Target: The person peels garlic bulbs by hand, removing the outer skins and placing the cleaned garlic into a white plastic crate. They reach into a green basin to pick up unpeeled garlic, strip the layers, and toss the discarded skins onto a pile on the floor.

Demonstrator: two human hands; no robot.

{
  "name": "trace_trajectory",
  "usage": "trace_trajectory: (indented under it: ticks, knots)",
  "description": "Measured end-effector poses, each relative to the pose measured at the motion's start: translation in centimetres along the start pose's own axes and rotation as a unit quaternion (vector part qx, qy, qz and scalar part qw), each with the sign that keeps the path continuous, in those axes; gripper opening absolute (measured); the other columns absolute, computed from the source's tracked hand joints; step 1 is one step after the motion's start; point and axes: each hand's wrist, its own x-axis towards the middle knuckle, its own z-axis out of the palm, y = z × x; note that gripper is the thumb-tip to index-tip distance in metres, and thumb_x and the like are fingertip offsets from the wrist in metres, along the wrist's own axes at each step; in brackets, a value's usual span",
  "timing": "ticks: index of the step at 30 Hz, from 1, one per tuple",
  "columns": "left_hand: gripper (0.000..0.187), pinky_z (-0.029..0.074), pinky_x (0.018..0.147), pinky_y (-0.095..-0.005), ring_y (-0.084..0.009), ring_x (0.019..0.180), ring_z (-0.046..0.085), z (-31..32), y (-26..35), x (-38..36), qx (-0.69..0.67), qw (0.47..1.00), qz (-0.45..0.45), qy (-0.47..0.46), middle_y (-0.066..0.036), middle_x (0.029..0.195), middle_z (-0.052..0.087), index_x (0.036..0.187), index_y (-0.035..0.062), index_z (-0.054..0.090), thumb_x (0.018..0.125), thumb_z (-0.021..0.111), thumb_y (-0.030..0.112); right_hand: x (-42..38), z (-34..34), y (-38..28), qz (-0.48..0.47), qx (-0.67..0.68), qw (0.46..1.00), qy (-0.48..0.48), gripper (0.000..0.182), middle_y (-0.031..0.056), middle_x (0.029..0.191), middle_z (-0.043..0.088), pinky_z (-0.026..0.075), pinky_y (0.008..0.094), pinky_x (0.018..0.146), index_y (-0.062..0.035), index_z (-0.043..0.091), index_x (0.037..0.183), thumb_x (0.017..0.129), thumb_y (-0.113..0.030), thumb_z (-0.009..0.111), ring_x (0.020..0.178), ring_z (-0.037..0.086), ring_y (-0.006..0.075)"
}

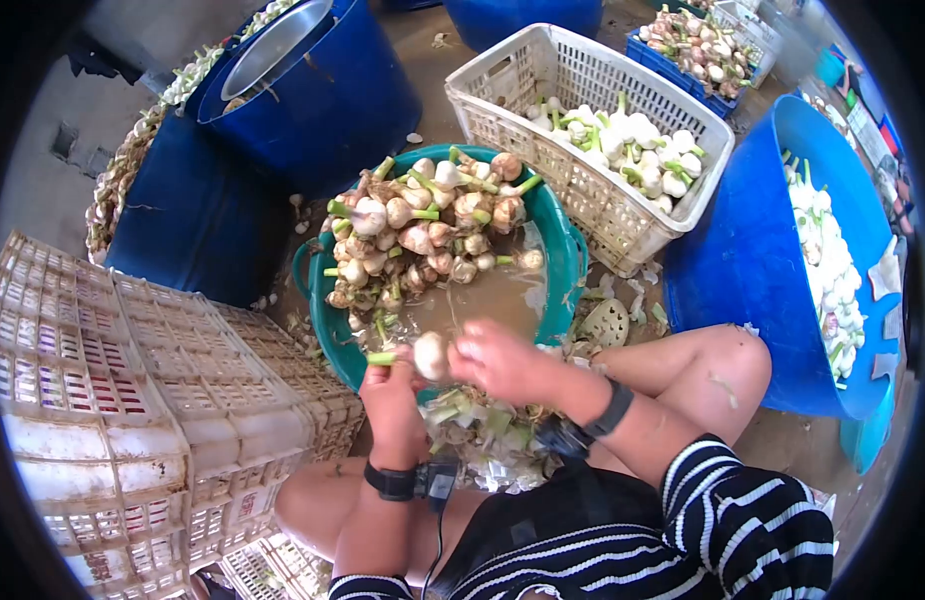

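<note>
My left hand (392, 400) is closed around the neck of a garlic bulb (431, 356), over the near edge of a green tub (322, 325). A cut green stalk sticks out to the left of its fingers. Against the bulb's right side is my right hand (502, 362), slightly blurred, with its fingers curled together; what they pinch, if anything, I cannot make out. Heaped in the far part of the tub are many brownish, unpeeled garlic bulbs (417, 238) with short stalks. Murky water (482, 308) shows in the tub's near part.
A cream crate (582, 165) holding white garlic stands behind the tub. To the right is a tilted blue tub (727, 270) of peeled garlic. Stacked crates (232, 400) rise at left, blue barrels (332, 110) behind. Peelings (482, 425) lie between my legs.
</note>
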Motion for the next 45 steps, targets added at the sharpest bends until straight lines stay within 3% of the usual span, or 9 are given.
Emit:
trace_trajectory:
  ticks: [9,11,16,18,22,34,37,39,45]
  knots:
    - [0.004,0.041,0.057,-0.0204,-0.0055,0.062,0.047,0.7,-0.4,-0.3,-0.053,0.994,-0.031,-0.085,0.001,0.074,0.051,0.090,0.0041,0.051,0.089,0.049,0.007,-0.2,0.0,0.6,0.137,0.304,0.939,0.083,0.017,0.0073,0.080,0.054,0.043,0.0274,0.068,-0.0021,0.054,0.083,0.089,-0.017,0.051,0.075,0.051,0.0120]
    - [0.004,0.042,0.058,-0.0206,-0.0063,0.066,0.050,1.0,0.3,-0.4,-0.059,0.994,-0.061,-0.074,0.000,0.075,0.053,0.091,0.0043,0.051,0.089,0.048,0.007,0.8,-0.2,1.1,0.197,0.312,0.922,-0.120,0.015,0.0058,0.080,0.053,0.043,0.0260,0.069,-0.0021,0.054,0.084,0.088,-0.016,0.053,0.074,0.051,0.0123]
    - [0.004,0.043,0.060,-0.0207,-0.0055,0.069,0.050,0.0,1.3,0.3,-0.155,0.980,-0.125,0.026,0.000,0.078,0.054,0.090,0.0050,0.050,0.089,0.049,0.009,-2.6,2.2,1.0,-0.030,0.061,0.996,-0.054,0.018,-0.0018,0.077,0.049,0.040,0.0194,0.061,-0.0043,0.054,0.088,0.091,-0.021,0.050,0.069,0.045,0.0042]
    - [0.005,0.042,0.060,-0.0206,-0.0056,0.069,0.050,0.2,0.5,0.1,-0.073,0.994,-0.048,-0.066,0.000,0.079,0.053,0.090,0.0050,0.050,0.090,0.048,0.010,-1.8,2.3,0.9,0.157,0.365,0.914,0.075,0.018,-0.0032,0.077,0.048,0.039,0.0198,0.062,-0.0047,0.055,0.091,0.091,-0.022,0.050,0.070,0.045,0.0041]
    - [0.007,0.042,0.056,-0.0201,-0.0049,0.065,0.049,1.1,-0.5,-0.6,-0.044,0.991,-0.025,-0.121,0.001,0.076,0.053,0.087,0.0044,0.051,0.090,0.049,0.011,0.6,0.7,2.1,0.157,0.327,0.922,-0.137,0.022,-0.0058,0.076,0.048,0.036,0.0193,0.055,-0.0051,0.055,0.094,0.091,-0.026,0.050,0.064,0.042,0.0034]
    - [0.042,0.029,0.041,-0.0207,-0.0054,0.046,0.037,-0.7,-0.2,0.2,-0.241,0.933,-0.269,0.000,0.005,0.057,0.044,0.079,0.0119,0.052,0.090,0.040,0.050,-4.5,3.4,4.1,0.063,-0.121,0.990,0.020,0.044,0.0180,0.097,0.056,0.049,0.0376,0.073,-0.0049,0.044,0.118,0.088,-0.036,0.050,0.087,0.059,0.0309]
    - [0.059,0.037,0.050,-0.0221,-0.0096,0.055,0.043,1.4,0.3,-0.7,-0.158,0.978,-0.127,-0.053,-0.002,0.073,0.051,0.102,0.0052,0.048,0.090,0.024,0.058,-1.3,1.7,4.2,0.328,0.576,0.749,0.013,0.058,0.0195,0.106,0.056,0.049,0.0427,0.075,-0.0056,0.041,0.125,0.088,-0.051,0.041,0.091,0.058,0.0332]
    - [0.057,0.038,0.050,-0.0220,-0.0096,0.057,0.044,1.0,1.1,-0.3,-0.157,0.980,-0.118,-0.027,-0.002,0.075,0.052,0.103,0.0050,0.047,0.091,0.024,0.056,0.3,-2.2,2.7,-0.012,0.811,0.562,-0.165,0.068,0.0194,0.118,0.050,0.050,0.0453,0.073,-0.0104,0.038,0.129,0.084,-0.062,0.038,0.097,0.056,0.0324]
    - [0.032,0.038,0.055,-0.0209,-0.0079,0.064,0.048,0.0,-1.2,0.6,-0.136,0.980,-0.141,-0.024,-0.001,0.080,0.054,0.104,0.0073,0.047,0.093,0.041,0.037,8.2,-7.0,19.0,0.180,0.176,0.953,0.170,0.039,0.0148,0.116,0.054,0.043,0.0411,0.089,-0.0079,0.050,0.117,0.082,-0.023,0.056,0.104,0.053,0.0288]
